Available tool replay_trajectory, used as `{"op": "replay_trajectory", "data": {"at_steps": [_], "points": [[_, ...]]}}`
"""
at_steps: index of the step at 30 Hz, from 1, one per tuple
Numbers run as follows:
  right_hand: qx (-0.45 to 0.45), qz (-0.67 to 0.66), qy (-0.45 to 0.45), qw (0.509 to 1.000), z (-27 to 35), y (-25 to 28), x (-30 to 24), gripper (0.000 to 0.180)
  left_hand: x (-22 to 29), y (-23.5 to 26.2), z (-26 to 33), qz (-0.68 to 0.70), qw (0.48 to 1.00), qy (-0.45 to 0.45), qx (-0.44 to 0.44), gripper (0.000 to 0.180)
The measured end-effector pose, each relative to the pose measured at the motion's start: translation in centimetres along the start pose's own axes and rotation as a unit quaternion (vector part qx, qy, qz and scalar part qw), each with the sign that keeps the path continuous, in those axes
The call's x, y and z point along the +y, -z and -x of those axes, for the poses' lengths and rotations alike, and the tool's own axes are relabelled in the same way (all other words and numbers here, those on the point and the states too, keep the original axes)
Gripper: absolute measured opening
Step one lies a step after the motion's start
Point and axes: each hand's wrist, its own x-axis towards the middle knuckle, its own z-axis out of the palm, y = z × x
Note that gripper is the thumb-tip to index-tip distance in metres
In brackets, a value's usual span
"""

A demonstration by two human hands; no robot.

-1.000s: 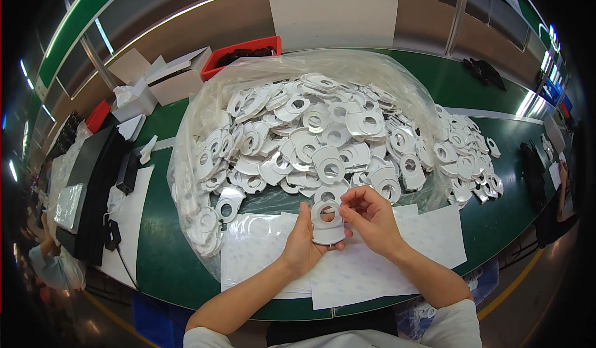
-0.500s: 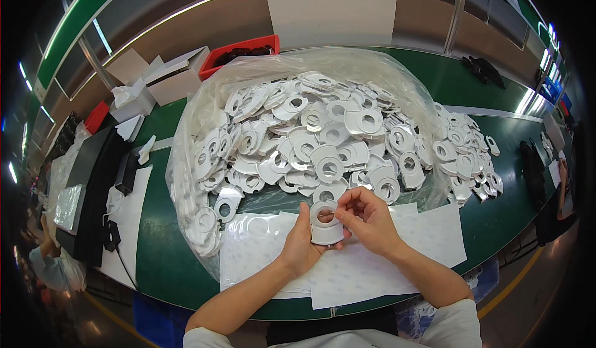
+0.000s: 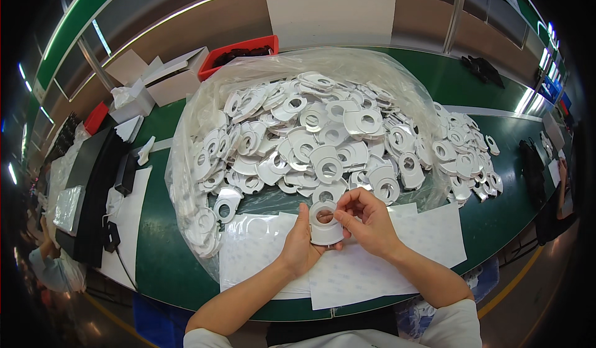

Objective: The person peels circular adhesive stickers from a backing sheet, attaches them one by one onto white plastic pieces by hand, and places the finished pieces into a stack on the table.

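Observation:
Between my hands is a white plastic part [image 3: 326,234] with a round hole at its far end. My left hand [image 3: 303,242] holds it from the left, with fingers passing beneath it. The thumb and forefinger of my right hand [image 3: 367,222] pinch together at the right rim of the hole. Whether that pinch also has some small piece in it is too small to tell. Under my hands lie white sheets [image 3: 385,273] with faint print. Just beyond them a large heap of similar white parts [image 3: 329,165] rests on a clear plastic bag [image 3: 186,162].
A smaller pile of white parts [image 3: 462,156] lies to the right on the green table [image 3: 161,236]. At the back left stand a red bin [image 3: 239,53] with dark items and open white boxes [image 3: 177,78]. A black cloth-like item [image 3: 483,70] lies at the far right.

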Motion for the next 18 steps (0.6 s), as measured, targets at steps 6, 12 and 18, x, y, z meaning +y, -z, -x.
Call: {"op": "replay_trajectory", "data": {"at_steps": [6,12,18], "points": [[0.001,0.017,0.001,1.000,0.04,-0.07,-0.12,0.018,-0.02,0.09,0.00,0.005,1.000,-0.002,-0.005,0.066],[0.023,0.101,0.057,0.993,0.10,-0.20,0.17,0.016,-0.13,0.27,0.01,0.012,1.000,-0.007,-0.011,0.064],[0.025,0.390,0.328,0.860,-0.28,0.11,-0.21,0.024,-0.13,0.24,0.10,0.031,0.999,-0.010,-0.008,0.060]]}}
